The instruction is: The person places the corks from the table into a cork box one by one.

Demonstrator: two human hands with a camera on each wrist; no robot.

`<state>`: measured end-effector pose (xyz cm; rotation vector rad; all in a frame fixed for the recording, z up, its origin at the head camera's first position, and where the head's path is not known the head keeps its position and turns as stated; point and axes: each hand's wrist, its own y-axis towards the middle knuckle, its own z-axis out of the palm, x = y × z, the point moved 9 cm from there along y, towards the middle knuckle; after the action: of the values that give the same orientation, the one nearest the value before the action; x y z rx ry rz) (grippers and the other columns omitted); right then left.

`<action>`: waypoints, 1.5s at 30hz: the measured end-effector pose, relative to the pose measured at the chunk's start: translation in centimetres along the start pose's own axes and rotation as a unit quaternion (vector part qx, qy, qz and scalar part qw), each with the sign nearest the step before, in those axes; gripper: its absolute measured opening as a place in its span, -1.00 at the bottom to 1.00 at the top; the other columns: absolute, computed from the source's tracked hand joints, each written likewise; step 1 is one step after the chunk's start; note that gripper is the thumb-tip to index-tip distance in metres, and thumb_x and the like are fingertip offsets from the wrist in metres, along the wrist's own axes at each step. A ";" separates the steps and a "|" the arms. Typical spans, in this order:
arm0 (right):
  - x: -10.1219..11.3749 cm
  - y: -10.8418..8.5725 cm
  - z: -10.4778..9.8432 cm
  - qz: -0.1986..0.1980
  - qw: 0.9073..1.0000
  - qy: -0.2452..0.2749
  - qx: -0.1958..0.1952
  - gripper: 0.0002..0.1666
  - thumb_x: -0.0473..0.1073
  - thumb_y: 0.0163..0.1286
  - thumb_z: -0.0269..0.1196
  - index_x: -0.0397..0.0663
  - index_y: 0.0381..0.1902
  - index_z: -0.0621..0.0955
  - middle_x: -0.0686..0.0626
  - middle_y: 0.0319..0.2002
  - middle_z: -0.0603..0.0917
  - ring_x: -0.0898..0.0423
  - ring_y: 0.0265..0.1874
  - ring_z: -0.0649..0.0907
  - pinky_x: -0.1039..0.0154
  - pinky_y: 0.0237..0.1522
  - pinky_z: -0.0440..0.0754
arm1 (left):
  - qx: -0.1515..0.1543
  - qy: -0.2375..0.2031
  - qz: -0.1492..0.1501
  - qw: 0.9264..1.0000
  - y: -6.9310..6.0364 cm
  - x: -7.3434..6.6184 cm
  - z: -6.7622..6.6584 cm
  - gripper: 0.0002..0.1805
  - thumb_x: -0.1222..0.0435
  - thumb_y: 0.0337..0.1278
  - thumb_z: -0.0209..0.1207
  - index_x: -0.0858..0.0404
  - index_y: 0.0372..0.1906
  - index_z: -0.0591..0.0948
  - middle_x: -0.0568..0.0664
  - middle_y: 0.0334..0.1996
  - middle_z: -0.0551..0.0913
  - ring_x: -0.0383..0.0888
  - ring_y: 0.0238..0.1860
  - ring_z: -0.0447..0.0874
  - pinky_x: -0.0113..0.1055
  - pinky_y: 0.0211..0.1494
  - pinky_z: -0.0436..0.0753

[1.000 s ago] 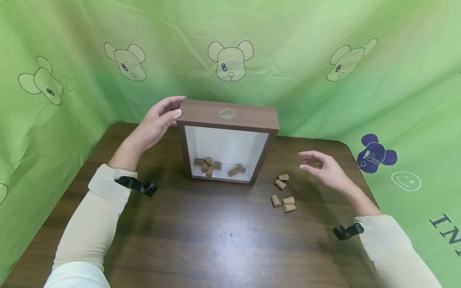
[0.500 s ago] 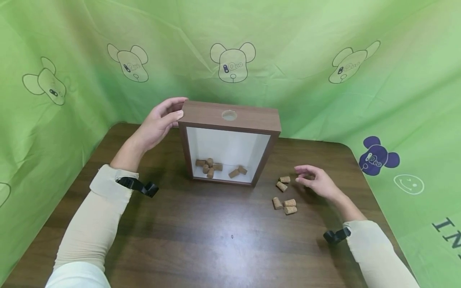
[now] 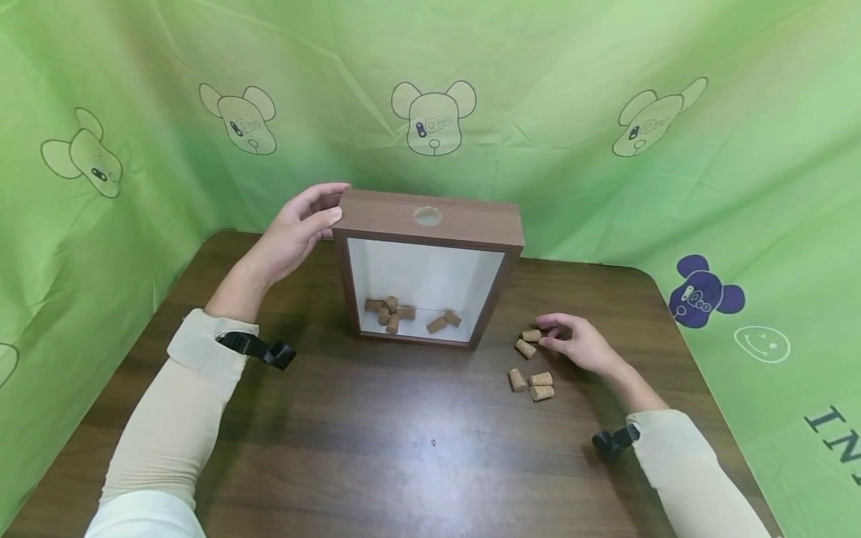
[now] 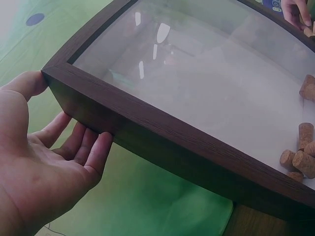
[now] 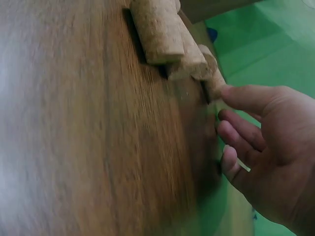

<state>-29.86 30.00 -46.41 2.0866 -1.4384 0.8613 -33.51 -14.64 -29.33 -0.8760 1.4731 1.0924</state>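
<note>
A brown wooden shadow box [image 3: 430, 232] with a clear front panel and a round hole in its top stands upright on the table. At its upper left corner my left hand [image 3: 285, 232] grips the frame, thumb in front and fingers along the side. Several corks [image 4: 305, 162] lie inside, at the bottom. To the right of the box, my right hand [image 3: 581, 344] reaches low to a loose cork [image 3: 531, 336], thumb and forefinger at its right end. In the right wrist view the thumb [image 5: 246, 98] seems to touch that cork, and the other fingers are loosely bent.
Another cork [image 3: 525, 349] lies just in front of that one. Nearer the front are 3 more corks [image 3: 541, 379], grouped together. The dark wooden table [image 3: 377, 426] is bounded by a green printed curtain [image 3: 511, 127] at the back and sides.
My right hand has moved left and down from above the table to the far loose cork. My left hand keeps its grip on the box, which stands in place.
</note>
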 end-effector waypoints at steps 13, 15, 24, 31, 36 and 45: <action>0.8 0.6 0.8 -0.016 0.996 -0.081 -0.017 -0.73 -0.38 0.32 0.35 -0.24 -0.01 0.70 -0.03 -0.30 0.70 0.15 -0.30 0.59 0.22 -0.20 0.54 | 0.002 0.002 0.004 1.000 -0.1 -0.2 0.1 -0.42 0.36 0.49 0.01 0.36 0.52 0.25 0.13 0.40 0.28 -0.14 0.22 0.32 -0.37 0.12 0.44; 0.9 0.6 0.8 -0.019 0.996 -0.088 -0.017 -0.75 -0.37 0.32 0.35 -0.23 -0.03 0.71 -0.04 -0.28 0.70 0.13 -0.27 0.60 0.16 -0.16 0.54 | 0.002 0.000 0.005 1.000 -0.1 -0.2 0.1 -0.42 0.36 0.49 0.01 0.36 0.51 0.26 0.13 0.39 0.29 -0.14 0.21 0.32 -0.35 0.12 0.43; 1.4 0.1 -0.3 -0.004 0.997 -0.072 -0.023 -0.76 -0.36 0.38 0.31 -0.23 0.00 0.70 -0.15 -0.16 0.75 0.01 -0.19 0.66 0.11 -0.11 0.60 | 0.001 0.003 0.001 1.000 -0.1 -0.2 0.2 -0.43 0.37 0.49 0.00 0.36 0.51 0.27 0.08 0.36 0.32 -0.15 0.19 0.34 -0.34 0.13 0.44; 2.1 -0.4 -2.6 0.006 0.999 -0.031 -0.041 -0.70 -0.31 0.43 0.30 -0.28 0.08 0.66 -0.24 -0.09 0.74 0.10 -0.23 0.66 0.36 -0.20 0.62 | -0.002 0.003 0.002 1.000 -0.1 -0.3 0.2 -0.44 0.37 0.49 0.00 0.36 0.51 0.27 0.06 0.35 0.33 -0.16 0.17 0.34 -0.32 0.13 0.43; 3.3 -0.5 -4.8 -0.002 0.998 0.002 -0.066 -0.64 -0.30 0.43 0.30 -0.31 0.14 0.62 -0.28 -0.07 0.71 0.16 -0.23 0.67 0.42 -0.22 0.62 | 0.000 0.003 0.001 1.000 -0.1 -0.2 0.1 -0.43 0.36 0.49 0.00 0.36 0.51 0.26 0.10 0.40 0.31 -0.14 0.22 0.33 -0.32 0.15 0.43; 6.2 -0.5 -8.5 -0.017 0.994 0.004 -0.111 -0.67 -0.26 0.45 0.30 -0.30 0.11 0.65 0.02 -0.18 0.77 0.32 -0.32 0.65 0.40 -0.36 0.60 | 0.001 0.004 0.002 1.000 -0.1 -0.1 0.1 -0.43 0.37 0.50 -0.01 0.36 0.51 0.26 0.12 0.42 0.29 -0.13 0.23 0.32 -0.30 0.16 0.42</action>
<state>-29.75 31.93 -36.08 1.9344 -1.4204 0.6630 -33.41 -14.58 -29.24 -0.8776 1.4829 1.0919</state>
